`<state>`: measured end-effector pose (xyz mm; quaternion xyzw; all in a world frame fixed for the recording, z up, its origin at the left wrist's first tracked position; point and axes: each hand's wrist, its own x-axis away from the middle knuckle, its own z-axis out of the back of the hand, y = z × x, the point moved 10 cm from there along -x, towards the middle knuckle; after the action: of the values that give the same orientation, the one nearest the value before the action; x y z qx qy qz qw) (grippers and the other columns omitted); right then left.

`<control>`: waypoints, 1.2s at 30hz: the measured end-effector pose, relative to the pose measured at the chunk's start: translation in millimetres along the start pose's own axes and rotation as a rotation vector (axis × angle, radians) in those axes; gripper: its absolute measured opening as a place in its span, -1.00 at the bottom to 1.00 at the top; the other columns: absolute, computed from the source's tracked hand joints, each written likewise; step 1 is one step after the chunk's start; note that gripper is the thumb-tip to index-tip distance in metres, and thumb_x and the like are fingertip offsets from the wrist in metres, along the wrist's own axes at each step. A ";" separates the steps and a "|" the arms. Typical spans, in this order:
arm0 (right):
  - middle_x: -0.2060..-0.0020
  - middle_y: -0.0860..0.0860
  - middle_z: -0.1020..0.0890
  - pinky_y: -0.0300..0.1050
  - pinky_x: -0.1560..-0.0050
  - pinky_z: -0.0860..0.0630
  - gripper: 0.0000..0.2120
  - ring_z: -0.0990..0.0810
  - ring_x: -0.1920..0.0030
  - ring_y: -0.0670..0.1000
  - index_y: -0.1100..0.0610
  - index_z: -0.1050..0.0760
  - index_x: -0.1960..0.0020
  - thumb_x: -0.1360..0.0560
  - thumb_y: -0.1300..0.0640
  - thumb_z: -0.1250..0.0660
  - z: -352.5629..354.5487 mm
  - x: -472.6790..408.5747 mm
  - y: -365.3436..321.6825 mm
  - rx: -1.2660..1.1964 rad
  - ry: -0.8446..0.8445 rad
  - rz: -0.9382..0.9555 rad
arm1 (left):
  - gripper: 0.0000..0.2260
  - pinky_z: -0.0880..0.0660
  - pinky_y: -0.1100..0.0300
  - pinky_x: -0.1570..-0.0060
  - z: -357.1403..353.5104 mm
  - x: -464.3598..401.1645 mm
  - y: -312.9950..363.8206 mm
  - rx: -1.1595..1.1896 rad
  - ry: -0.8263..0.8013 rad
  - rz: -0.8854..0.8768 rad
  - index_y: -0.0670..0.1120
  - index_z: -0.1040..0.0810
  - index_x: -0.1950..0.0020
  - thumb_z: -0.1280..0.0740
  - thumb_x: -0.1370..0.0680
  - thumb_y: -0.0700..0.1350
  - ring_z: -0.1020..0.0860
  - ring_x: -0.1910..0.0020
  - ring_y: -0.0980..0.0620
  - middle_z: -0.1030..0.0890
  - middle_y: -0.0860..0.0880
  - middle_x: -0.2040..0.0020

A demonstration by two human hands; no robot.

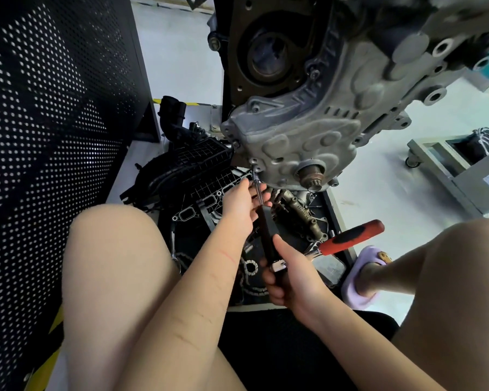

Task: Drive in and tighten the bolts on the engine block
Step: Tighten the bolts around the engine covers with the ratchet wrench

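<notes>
The grey engine block point(308, 128) hangs above me, its cast cover facing down with a shaft stub at the lower middle. A black-handled driver tool point(267, 235) points up, and its thin metal shaft meets a bolt point(254, 168) at the cover's lower left edge. My right hand point(290, 280) grips the lower end of the black handle. My left hand point(242, 204) pinches the metal shaft just below the bolt. Other bolts sit along the cover's rim.
A black tray point(333, 215) under the engine holds a black plastic manifold point(187, 167), a chain and metal parts. A red-and-black ratchet handle point(350, 238) lies there. A perforated black panel point(54, 122) stands left, a grey cart point(463, 170) right. My knees flank the tray.
</notes>
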<state>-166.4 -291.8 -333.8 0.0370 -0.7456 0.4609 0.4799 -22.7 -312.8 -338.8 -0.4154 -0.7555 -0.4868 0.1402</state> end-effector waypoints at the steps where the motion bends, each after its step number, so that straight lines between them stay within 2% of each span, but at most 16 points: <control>1: 0.60 -0.03 -0.34 -0.29 0.61 -0.15 -0.57 -0.20 0.64 -0.08 0.14 -0.38 0.30 -0.55 -0.17 -0.10 0.5 0.4 -0.5 0.027 0.010 0.004 | -0.75 -0.43 0.33 0.61 -0.4 -2.5 4.5 0.021 -0.007 -0.006 -0.16 -0.42 0.18 -0.09 -0.64 -0.13 -0.49 0.63 0.13 -0.58 -0.04 0.42; 8: 0.57 -0.02 -0.39 -0.31 0.56 -0.15 -0.62 -0.23 0.61 -0.06 0.13 -0.39 0.27 -0.55 -0.13 -0.13 4.9 1.1 -2.3 0.150 0.041 0.068 | -0.79 -0.33 0.41 0.67 -6.3 -9.0 9.1 -0.021 0.029 -0.053 -0.14 -0.41 0.23 -0.18 -0.61 -0.20 -0.39 0.72 0.18 -0.51 0.03 0.63; 13: 0.59 -0.02 -0.41 -0.28 0.55 -0.16 -0.63 -0.25 0.62 -0.05 0.17 -0.40 0.19 -0.55 -0.13 -0.14 9.9 4.6 6.0 0.151 0.035 0.093 | -0.79 -0.34 0.42 0.65 -6.8 -2.4 3.7 -0.127 0.033 -0.069 -0.09 -0.44 0.23 -0.18 -0.61 -0.17 -0.41 0.69 0.22 -0.51 -0.02 0.36; 18: 0.58 0.00 -0.44 -0.27 0.55 -0.19 -0.63 -0.29 0.60 -0.04 0.18 -0.40 0.22 -0.57 -0.09 -0.15 6.1 10.4 1.2 0.203 0.003 0.127 | -0.81 -0.36 0.40 0.63 3.3 13.0 18.1 -0.098 0.047 -0.142 -0.09 -0.45 0.20 -0.19 -0.61 -0.18 -0.44 0.66 0.20 -0.56 0.07 0.54; 23: 0.59 -0.01 -0.46 -0.25 0.53 -0.20 -0.63 -0.30 0.61 -0.05 0.16 -0.41 0.30 -0.57 -0.06 -0.15 -8.5 16.0 -9.9 0.226 -0.020 0.170 | -0.85 -0.37 0.40 0.60 12.3 26.0 41.0 -0.147 0.040 -0.245 -0.07 -0.45 0.15 -0.19 -0.61 -0.16 -0.45 0.63 0.22 -0.59 0.06 0.43; 25: 0.60 0.00 -0.47 -0.26 0.54 -0.21 -0.61 -0.31 0.62 -0.05 0.15 -0.41 0.33 -0.57 -0.06 -0.15 -12.9 18.1 -17.1 0.220 -0.021 0.185 | -0.90 -0.38 0.42 0.56 8.3 31.2 54.0 -0.250 0.030 -0.338 -0.11 -0.47 0.07 -0.19 -0.61 -0.17 -0.45 0.62 0.25 -0.58 0.04 0.31; 28: 0.61 -0.01 -0.46 -0.28 0.57 -0.20 -0.59 -0.29 0.61 -0.03 0.16 -0.41 0.35 -0.58 -0.06 -0.14 -17.9 20.6 -31.1 0.241 -0.029 0.225 | -0.92 -0.39 0.40 0.49 3.6 34.7 67.7 -0.255 0.029 -0.402 -0.15 -0.46 -0.01 -0.19 -0.61 -0.18 -0.43 0.62 0.25 -0.58 0.03 0.28; 30: 0.61 -0.02 -0.46 -0.29 0.58 -0.20 -0.59 -0.28 0.61 -0.02 0.18 -0.41 0.34 -0.58 -0.05 -0.13 -17.8 22.2 -37.5 0.262 -0.025 0.241 | -0.92 -0.38 0.37 0.47 2.1 35.1 70.9 -0.233 0.042 -0.399 -0.14 -0.45 0.04 -0.19 -0.61 -0.19 -0.42 0.63 0.25 -0.57 0.04 0.29; 33: 0.62 -0.01 -0.45 -0.30 0.60 -0.20 -0.59 -0.28 0.65 -0.05 0.17 -0.43 0.35 -0.57 -0.04 -0.15 -14.8 24.3 -39.7 0.257 -0.010 0.236 | -0.83 -0.37 0.37 0.49 -0.8 37.4 72.0 -0.217 0.057 -0.418 -0.08 -0.42 0.18 -0.18 -0.61 -0.21 -0.40 0.64 0.25 -0.56 0.03 0.31; 36: 0.62 -0.01 -0.45 -0.31 0.61 -0.21 -0.60 -0.29 0.66 -0.06 0.17 -0.44 0.33 -0.56 -0.05 -0.16 -13.1 25.3 -39.7 0.254 0.000 0.226 | -0.81 -0.38 0.40 0.50 -1.6 38.2 71.5 -0.185 0.054 -0.409 -0.07 -0.42 0.21 -0.19 -0.60 -0.22 -0.41 0.63 0.25 -0.56 0.01 0.31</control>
<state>-151.3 -295.2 -287.4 0.0135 -0.6808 0.6026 0.4163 8.2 -282.5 -270.2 -0.2514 -0.7720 -0.5834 0.0200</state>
